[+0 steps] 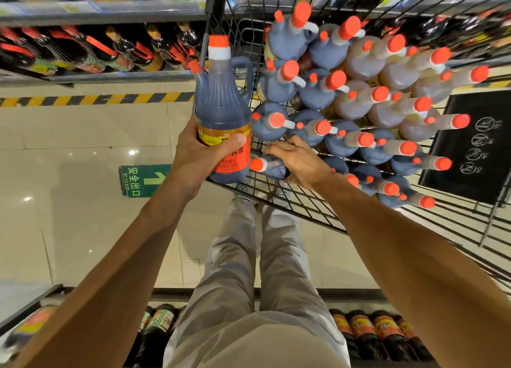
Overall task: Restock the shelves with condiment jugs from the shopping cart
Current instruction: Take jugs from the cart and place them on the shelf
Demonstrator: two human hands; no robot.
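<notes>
Left grip (199,157) is wrapped around the lower body of a dark jug (221,104), thumb across the orange-and-yellow label, fingers round the far side. That jug is upright, up in the air just outside the left side of the shopping cart (290,201), with its orange cap and white collar on top and the handle facing the cart.

Right grip (298,160) is down inside the cart at the near left corner. Its fingers are curled over the shoulder of a second dark jug (272,167) and the thumb is tucked underneath, so it's clamped on that one. This second jug sits in the cart, and its cap (257,164) ends up just beside the jug in the left grip.

The rest of the cart is packed tight: more dark jugs (269,121) on the near and left side, paler amber jugs (359,60) toward the far right, all orange-capped. There's a black flap (475,146) with white warning icons on the cart's right.

The shelf (96,75) beyond holds dark bottles (83,49) with red handles. On the tiled floor (83,146) there's a green exit sticker (141,181) and a yellow-black stripe (96,99).
</notes>
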